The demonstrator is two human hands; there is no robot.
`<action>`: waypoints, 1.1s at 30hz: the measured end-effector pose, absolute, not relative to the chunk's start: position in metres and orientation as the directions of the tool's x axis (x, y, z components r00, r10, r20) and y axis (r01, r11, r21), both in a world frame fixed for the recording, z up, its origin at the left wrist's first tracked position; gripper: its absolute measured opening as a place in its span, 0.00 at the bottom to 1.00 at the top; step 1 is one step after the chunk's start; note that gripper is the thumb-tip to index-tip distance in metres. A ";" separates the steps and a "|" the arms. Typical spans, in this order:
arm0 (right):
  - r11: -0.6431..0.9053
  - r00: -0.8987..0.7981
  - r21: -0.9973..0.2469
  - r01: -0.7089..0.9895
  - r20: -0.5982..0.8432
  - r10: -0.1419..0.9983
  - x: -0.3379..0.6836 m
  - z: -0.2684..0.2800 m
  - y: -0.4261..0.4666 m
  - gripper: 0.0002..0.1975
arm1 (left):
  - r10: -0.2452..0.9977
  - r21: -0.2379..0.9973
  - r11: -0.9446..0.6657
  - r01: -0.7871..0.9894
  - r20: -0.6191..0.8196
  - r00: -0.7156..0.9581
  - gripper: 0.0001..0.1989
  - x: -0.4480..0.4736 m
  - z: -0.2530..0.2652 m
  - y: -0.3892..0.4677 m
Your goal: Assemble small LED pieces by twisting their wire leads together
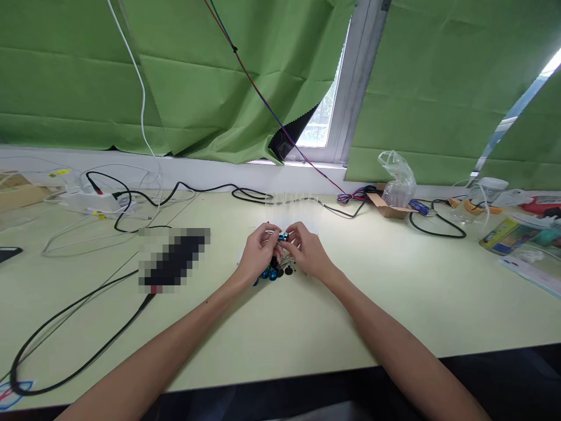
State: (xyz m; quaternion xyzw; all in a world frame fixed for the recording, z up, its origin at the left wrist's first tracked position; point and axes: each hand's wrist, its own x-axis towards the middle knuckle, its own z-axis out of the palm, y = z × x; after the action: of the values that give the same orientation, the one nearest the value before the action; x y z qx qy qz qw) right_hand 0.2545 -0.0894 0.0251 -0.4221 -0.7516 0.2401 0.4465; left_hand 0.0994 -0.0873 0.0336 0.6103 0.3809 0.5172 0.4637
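Both my left hand and my right hand are closed, fingertips pinching a small blue and black part between them. What kind of part it is cannot be made out. Just below my hands on the table lies a cluster of blue round pieces, partly covered by my left hand. Beside them are small black round pieces with thin stems. Behind my hands stands a row of clear, see-through containers, faint against the table.
A pixelated dark device with a black cable lies left on the pale table. A power strip and tangled cables run along the back. At right are a small cardboard box with a plastic bag and a labelled tub.
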 end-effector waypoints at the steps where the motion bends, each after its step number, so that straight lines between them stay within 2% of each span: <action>1: 0.542 -0.244 -0.731 0.415 0.484 0.840 0.255 0.024 -0.089 0.09 | 0.944 0.959 -0.282 -0.016 0.280 0.177 0.15 0.099 0.034 -0.087; 6: 0.567 -0.259 -0.709 0.420 0.505 0.824 0.254 0.023 -0.087 0.06 | 0.942 0.958 -0.286 -0.022 0.285 0.178 0.15 0.100 0.036 -0.089; 12: 0.508 -0.251 -0.722 0.469 0.442 0.861 0.254 0.025 -0.089 0.12 | 0.944 0.960 -0.279 -0.034 0.281 0.173 0.16 0.100 0.036 -0.089; 23: 0.565 -0.247 -0.690 0.452 0.511 0.823 0.255 0.022 -0.086 0.05 | 0.944 0.960 -0.281 -0.004 0.277 0.178 0.16 0.100 0.035 -0.087; 29: 0.521 -0.239 -0.703 0.485 0.466 0.852 0.254 0.025 -0.088 0.11 | 0.943 0.959 -0.284 -0.017 0.283 0.177 0.16 0.100 0.036 -0.088; 33: 0.517 -0.230 -0.715 0.471 0.466 0.854 0.254 0.025 -0.089 0.08 | 0.941 0.957 -0.290 -0.017 0.288 0.180 0.15 0.099 0.033 -0.087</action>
State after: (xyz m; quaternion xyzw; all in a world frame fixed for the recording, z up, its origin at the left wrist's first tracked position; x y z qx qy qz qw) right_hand 0.2542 -0.0886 0.0252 -0.4401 -0.7529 0.2191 0.4376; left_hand 0.0988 -0.0867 0.0334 0.6136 0.3762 0.5181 0.4621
